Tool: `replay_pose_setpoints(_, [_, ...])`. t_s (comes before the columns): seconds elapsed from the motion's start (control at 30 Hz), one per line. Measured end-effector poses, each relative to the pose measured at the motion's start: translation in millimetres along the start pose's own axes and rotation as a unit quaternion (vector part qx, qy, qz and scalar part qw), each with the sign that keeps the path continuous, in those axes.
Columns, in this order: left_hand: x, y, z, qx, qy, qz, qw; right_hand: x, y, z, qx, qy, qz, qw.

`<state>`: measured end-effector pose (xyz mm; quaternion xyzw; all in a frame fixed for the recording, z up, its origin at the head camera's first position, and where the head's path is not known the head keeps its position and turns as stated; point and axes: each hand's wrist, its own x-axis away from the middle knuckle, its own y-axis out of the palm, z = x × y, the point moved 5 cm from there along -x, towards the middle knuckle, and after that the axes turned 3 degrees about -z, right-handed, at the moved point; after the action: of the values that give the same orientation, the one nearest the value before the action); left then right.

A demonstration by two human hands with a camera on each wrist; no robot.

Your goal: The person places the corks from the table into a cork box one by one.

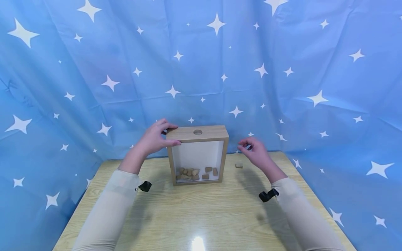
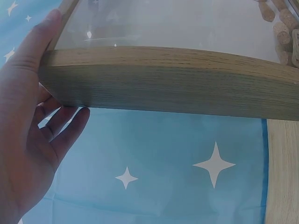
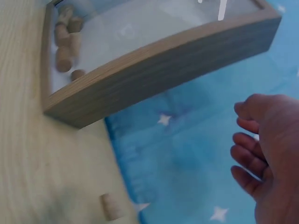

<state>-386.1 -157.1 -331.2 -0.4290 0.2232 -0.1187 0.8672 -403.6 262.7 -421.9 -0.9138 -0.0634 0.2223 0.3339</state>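
A shadow-box style wooden box (image 1: pixel 213 131) with a clear front stands upright on the table, a round hole (image 1: pixel 198 132) in its top. Several corks (image 1: pixel 188 172) lie at its bottom inside, also visible through the pane in both wrist views. My left hand (image 1: pixel 154 137) grips the top left corner, thumb on the front and fingers behind. To the right of the box, my right hand (image 1: pixel 255 151) hovers above the table with loosely curled fingers and nothing visible in them. Below it lies a single cork (image 1: pixel 238 166), which also shows in the right wrist view (image 3: pixel 110 206).
The light wood table (image 1: pixel 194 212) ends just behind the box. A blue curtain (image 1: pixel 201 69) with white stars hangs at the back and along both sides. Black wrist-worn devices (image 1: pixel 268 195) sit at both cuffs.
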Motion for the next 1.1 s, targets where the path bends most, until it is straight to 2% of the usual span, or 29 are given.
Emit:
replay_pose_setpoints(0.2, [0.2, 0.3, 0.4, -0.004, -0.001, -0.002, 1.0, 8.4, 19, 32, -0.02, 0.045, -0.036, 0.9981])
replay_pose_setpoints(0.3, [-0.1, 0.9, -0.2, -0.004, -0.001, -0.002, 1.0, 11.6, 28, 44, -0.026, 0.054, -0.052, 0.9968])
replay_pose_setpoints(0.6, [-0.2, 0.3, -0.6, -0.005, 0.004, 0.002, 1.0, 17.9, 45, 73, -0.016, 0.08, -0.066, 0.9945])
replay_pose_setpoints(0.77, [-0.4, 1.4, -0.9, -0.006, 0.005, 0.003, 1.0, 22.6, 50, 87, -0.001, 0.092, -0.072, 0.9932])
replay_pose_setpoints(0.93, [-0.9, 1.5, -0.9, -0.002, 0.003, 0.003, 1.0, 25.7, 55, 98, -0.024, 0.102, -0.074, 0.9917])
replay_pose_setpoints(1.1, [-1.0, 1.5, -1.5, -0.002, 0.004, 0.004, 1.0, 25.6, 66, 105, -0.027, 0.084, -0.094, 0.9916])
